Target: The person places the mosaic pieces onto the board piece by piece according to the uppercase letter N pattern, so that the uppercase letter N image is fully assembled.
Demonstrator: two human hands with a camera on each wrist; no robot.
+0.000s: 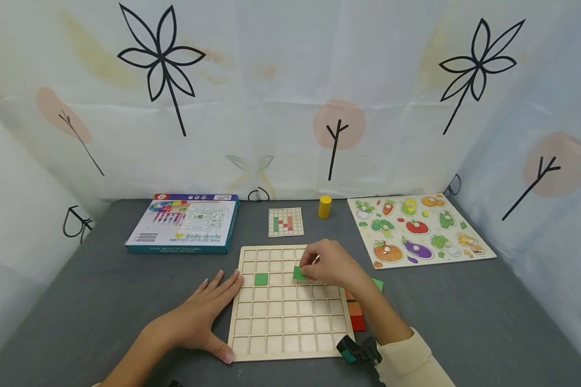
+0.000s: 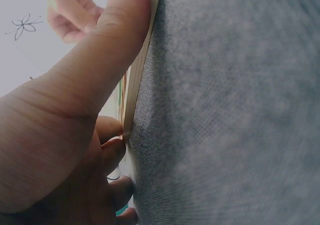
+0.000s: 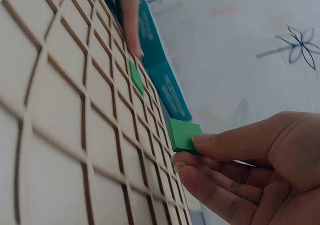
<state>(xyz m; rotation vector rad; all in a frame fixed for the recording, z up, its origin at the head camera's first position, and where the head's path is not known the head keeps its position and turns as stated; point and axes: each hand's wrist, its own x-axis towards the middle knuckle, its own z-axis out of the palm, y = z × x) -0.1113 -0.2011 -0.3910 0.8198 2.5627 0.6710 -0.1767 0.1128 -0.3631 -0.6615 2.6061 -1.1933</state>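
Observation:
A wooden grid board point(image 1: 290, 324) lies on the grey table. My right hand point(image 1: 331, 262) pinches a green square tile point(image 3: 182, 136) between thumb and fingers, over the upper part of the grid. Another green tile point(image 1: 261, 279) sits in a cell near the upper left. Fingers spread, my left hand point(image 1: 198, 317) rests along the board's left side, its thumb at the lower left corner and its fingertips at the edge. Beyond the board lies a small pattern card point(image 1: 285, 222) with green and red squares.
Orange and red tiles point(image 1: 358, 322) lie by the board's right edge, partly behind my right forearm, with a green tile point(image 1: 378, 284) near them. Farther back are a flat box point(image 1: 184, 223), a yellow cylinder point(image 1: 324, 207) and a vegetable picture board point(image 1: 397, 258).

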